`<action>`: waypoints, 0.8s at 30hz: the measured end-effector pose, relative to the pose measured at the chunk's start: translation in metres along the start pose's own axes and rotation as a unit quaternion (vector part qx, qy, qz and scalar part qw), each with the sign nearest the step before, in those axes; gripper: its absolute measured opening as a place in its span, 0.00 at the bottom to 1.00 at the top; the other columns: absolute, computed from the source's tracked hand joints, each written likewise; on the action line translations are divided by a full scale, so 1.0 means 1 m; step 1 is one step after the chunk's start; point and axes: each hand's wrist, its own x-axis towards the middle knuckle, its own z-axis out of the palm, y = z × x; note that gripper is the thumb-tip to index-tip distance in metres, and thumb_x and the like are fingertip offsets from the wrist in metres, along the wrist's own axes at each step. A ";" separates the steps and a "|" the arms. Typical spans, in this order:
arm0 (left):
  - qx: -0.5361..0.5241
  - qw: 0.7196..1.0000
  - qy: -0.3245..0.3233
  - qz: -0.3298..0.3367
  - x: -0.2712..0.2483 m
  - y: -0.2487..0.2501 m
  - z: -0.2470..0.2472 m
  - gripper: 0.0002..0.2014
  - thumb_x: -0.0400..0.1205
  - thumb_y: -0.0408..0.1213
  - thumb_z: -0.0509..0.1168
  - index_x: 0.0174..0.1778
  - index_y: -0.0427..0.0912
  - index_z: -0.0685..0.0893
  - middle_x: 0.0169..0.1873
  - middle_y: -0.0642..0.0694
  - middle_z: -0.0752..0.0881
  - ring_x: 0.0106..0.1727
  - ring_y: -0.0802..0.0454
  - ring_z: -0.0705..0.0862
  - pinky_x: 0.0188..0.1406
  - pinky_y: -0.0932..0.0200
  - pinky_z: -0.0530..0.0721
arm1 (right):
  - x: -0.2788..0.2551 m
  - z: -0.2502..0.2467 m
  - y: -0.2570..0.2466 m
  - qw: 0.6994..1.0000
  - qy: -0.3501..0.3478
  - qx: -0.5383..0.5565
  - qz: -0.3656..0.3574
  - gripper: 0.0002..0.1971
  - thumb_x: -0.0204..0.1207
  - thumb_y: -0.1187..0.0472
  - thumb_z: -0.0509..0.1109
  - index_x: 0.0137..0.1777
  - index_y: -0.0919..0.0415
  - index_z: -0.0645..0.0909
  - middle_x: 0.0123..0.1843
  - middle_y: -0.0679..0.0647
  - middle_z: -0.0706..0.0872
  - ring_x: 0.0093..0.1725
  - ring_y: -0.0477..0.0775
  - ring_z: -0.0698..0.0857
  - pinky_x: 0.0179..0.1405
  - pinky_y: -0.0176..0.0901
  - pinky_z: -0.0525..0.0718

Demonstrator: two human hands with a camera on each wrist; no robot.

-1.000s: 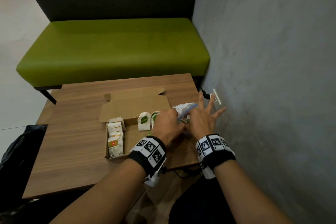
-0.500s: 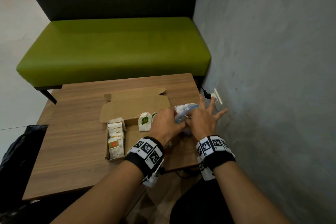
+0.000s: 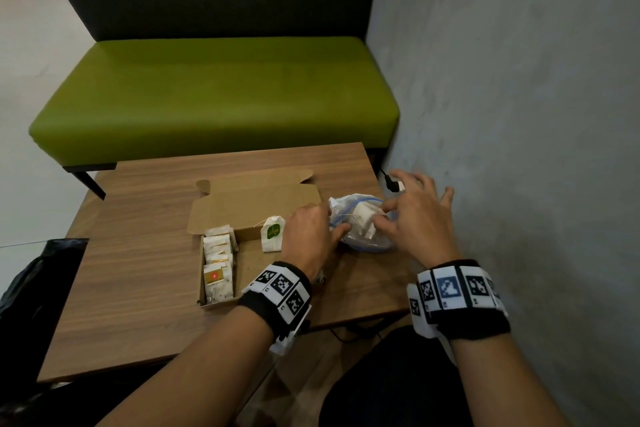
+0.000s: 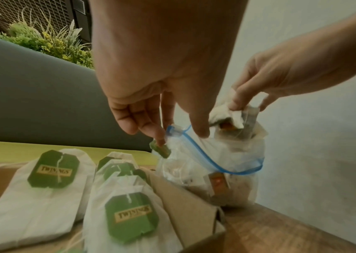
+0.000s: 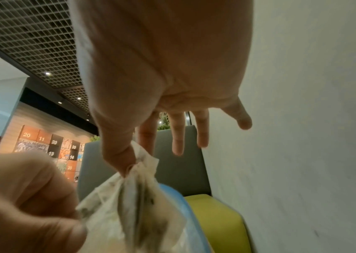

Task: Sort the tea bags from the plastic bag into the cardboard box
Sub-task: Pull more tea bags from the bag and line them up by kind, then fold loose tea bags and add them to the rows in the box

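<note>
1. Since the earlier frames, both hands have parted a little at the plastic bag [image 3: 363, 225], and the right hand [image 3: 420, 218] has lifted a clutch of tea bags [image 4: 228, 114] out of its mouth.
2. Right hand: thumb and forefinger are pinched on those tea bags just above the plastic bag; its other fingers are spread loose.
3. Left hand [image 3: 308, 236]: thumb and fingers grip the plastic bag's blue-zip rim on the side next to the cardboard box [image 3: 249, 204], with a small green tag [image 4: 160, 149] caught at the fingertips.
4. Step in hand, as I judge it: drawing tea bags out; next they must clear the rim and cross to the box, with the left hand holding the bag down.
5. Count: one plastic bag, touching the box's right wall; one box, lid open. Inside it, one row of sachets [image 3: 218, 263] along the wall farthest from the bag (number unclear) and at least three green-tagged tea bags [image 4: 60, 172] nearer the bag. How many are pinched I cannot tell.
</note>
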 end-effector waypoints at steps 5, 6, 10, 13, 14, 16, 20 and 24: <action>0.020 1.000 0.011 0.000 -0.001 -0.001 0.002 0.23 0.79 0.56 0.70 0.62 0.43 0.82 0.53 0.44 0.84 0.53 0.45 0.82 0.54 0.48 0.83 | 0.005 -0.020 0.004 0.994 0.006 0.105 0.029 0.11 0.72 0.46 0.75 0.50 0.48 0.91 0.65 0.44 0.87 0.65 0.54 0.83 0.71 0.63 0.74; 0.013 1.000 0.012 -0.006 -0.002 -0.001 0.003 0.25 0.79 0.56 0.70 0.65 0.43 0.80 0.56 0.45 0.82 0.56 0.46 0.81 0.57 0.48 0.82 | 0.004 -0.024 0.004 0.990 0.003 0.138 0.039 0.10 0.71 0.47 0.76 0.49 0.48 0.92 0.57 0.45 0.91 0.58 0.54 0.86 0.64 0.57 0.81; -0.010 0.999 0.026 -0.024 -0.005 -0.003 0.001 0.29 0.78 0.57 0.70 0.68 0.43 0.73 0.62 0.44 0.79 0.60 0.46 0.80 0.60 0.48 0.81 | 0.002 -0.033 0.003 0.977 0.026 0.209 0.046 0.09 0.70 0.52 0.78 0.29 0.48 0.86 0.27 0.44 0.86 0.33 0.48 0.86 0.34 0.43 0.80; -0.017 1.000 0.009 -0.016 -0.008 -0.004 0.002 0.29 0.79 0.59 0.68 0.68 0.44 0.73 0.63 0.45 0.80 0.60 0.46 0.80 0.59 0.49 0.81 | 0.001 -0.040 0.001 0.965 0.058 0.255 0.036 0.20 0.71 0.57 0.78 0.19 0.49 0.76 0.18 0.45 0.76 0.23 0.45 0.76 0.28 0.40 0.70; -0.019 1.000 0.001 -0.014 -0.009 -0.005 0.003 0.29 0.79 0.60 0.67 0.68 0.44 0.73 0.63 0.45 0.80 0.60 0.47 0.80 0.59 0.49 0.80 | 0.001 -0.043 0.000 0.960 0.068 0.269 0.033 0.19 0.71 0.57 0.78 0.20 0.50 0.77 0.18 0.45 0.77 0.22 0.44 0.75 0.27 0.40 0.70; -0.026 1.000 -0.010 -0.010 -0.012 -0.006 0.005 0.29 0.80 0.60 0.67 0.69 0.44 0.72 0.63 0.45 0.80 0.61 0.47 0.81 0.60 0.48 0.80 | 0.001 -0.050 -0.004 0.952 0.090 0.291 0.023 0.14 0.72 0.58 0.78 0.25 0.51 0.82 0.21 0.45 0.81 0.22 0.40 0.76 0.27 0.39 0.72; -0.020 1.000 -0.016 0.005 -0.018 -0.009 0.005 0.30 0.80 0.60 0.67 0.70 0.45 0.71 0.64 0.45 0.80 0.62 0.47 0.80 0.61 0.50 0.79 | 0.001 -0.063 -0.012 0.936 0.122 0.330 0.009 0.05 0.73 0.59 0.78 0.37 0.57 0.91 0.29 0.47 0.89 0.25 0.39 0.82 0.26 0.37 0.77; -0.030 0.998 0.055 0.014 -0.031 -0.011 -0.006 0.43 0.74 0.62 0.72 0.78 0.43 0.63 0.69 0.45 0.75 0.66 0.48 0.77 0.64 0.53 0.78 | -0.010 -0.060 -0.019 0.929 0.129 0.348 0.011 0.04 0.73 0.61 0.78 0.38 0.59 0.92 0.27 0.48 0.88 0.24 0.41 0.83 0.22 0.39 0.78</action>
